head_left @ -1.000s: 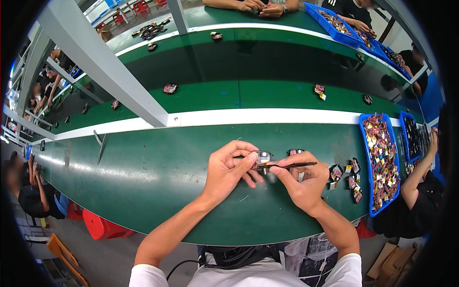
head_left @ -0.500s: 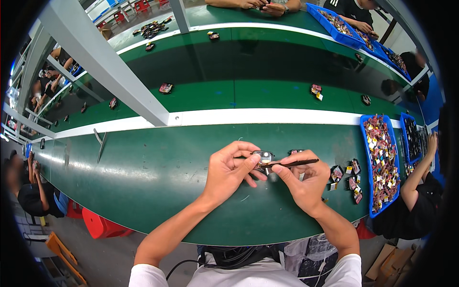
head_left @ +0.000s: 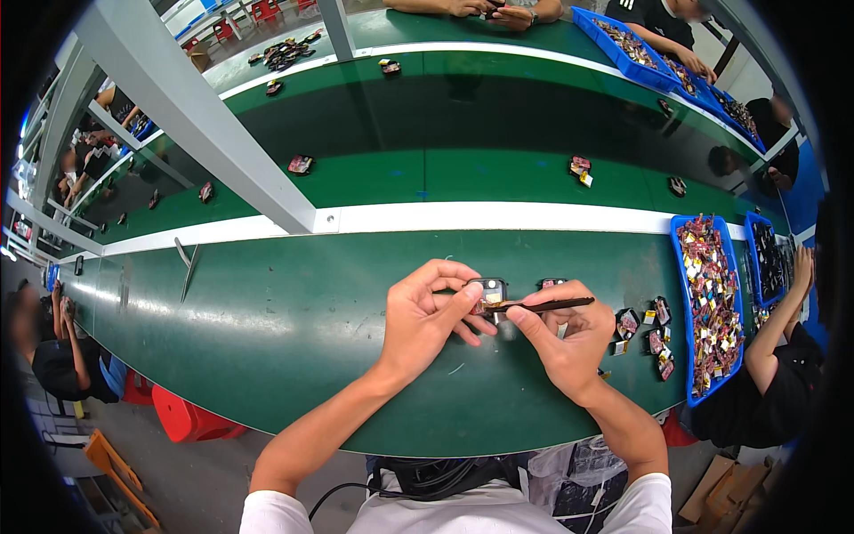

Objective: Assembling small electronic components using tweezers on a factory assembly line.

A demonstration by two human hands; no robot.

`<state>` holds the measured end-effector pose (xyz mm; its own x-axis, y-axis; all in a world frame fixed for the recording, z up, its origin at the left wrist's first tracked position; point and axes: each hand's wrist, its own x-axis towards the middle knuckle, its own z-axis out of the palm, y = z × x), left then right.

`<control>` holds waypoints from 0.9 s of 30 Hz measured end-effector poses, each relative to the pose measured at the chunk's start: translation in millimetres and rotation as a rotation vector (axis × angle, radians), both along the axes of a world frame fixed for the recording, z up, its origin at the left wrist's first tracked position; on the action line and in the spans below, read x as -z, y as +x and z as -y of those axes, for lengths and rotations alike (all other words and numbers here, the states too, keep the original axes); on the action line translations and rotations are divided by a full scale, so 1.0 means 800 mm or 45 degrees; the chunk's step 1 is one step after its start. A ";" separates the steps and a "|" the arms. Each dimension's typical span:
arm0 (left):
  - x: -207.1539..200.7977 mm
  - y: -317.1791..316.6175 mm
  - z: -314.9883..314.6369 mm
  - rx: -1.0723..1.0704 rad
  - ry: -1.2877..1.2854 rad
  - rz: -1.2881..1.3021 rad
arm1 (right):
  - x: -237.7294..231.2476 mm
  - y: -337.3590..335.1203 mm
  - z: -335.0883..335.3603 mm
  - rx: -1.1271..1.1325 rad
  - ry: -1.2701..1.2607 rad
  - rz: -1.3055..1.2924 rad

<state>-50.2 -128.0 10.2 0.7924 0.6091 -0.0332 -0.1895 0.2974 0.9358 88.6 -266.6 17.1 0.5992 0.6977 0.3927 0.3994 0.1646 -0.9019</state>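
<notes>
My left hand (head_left: 436,311) is closed around the edge of a small black device housing (head_left: 492,290) with electronic parts showing inside, held just above the green bench. In my right hand (head_left: 569,338) are slim dark tweezers (head_left: 560,303), gripped between thumb and fingers. Their tip reaches into the lower part of the housing; my fingers and the small size hide what it touches. Just beyond my right hand lies another small dark unit (head_left: 551,282), partly covered. Several black housings with red and yellowish parts (head_left: 658,341) lie loose to the right of that hand.
A blue tray (head_left: 688,356) heaped with small wired parts stands at the right, beside another blue tray (head_left: 763,258). Metal tweezers (head_left: 189,271) lie at the left. Past the white rail (head_left: 498,216), a green conveyor (head_left: 374,169) carries spaced units. A grey post (head_left: 196,116) rises left; co-workers sit around.
The units on the conveyor have shifted slightly left. My hands stay nearly in place, with the housing and tweezers tilted a little differently.
</notes>
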 end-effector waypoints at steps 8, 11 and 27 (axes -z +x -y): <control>0.000 -0.001 -0.005 -0.001 -0.012 -0.017 | -0.003 0.005 -0.001 -0.011 0.011 0.163; -0.001 -0.001 -0.004 0.015 -0.013 -0.028 | -0.005 0.002 -0.002 -0.006 0.004 0.269; -0.007 -0.001 -0.002 0.032 0.018 -0.125 | -0.009 0.002 -0.005 -0.122 0.141 0.655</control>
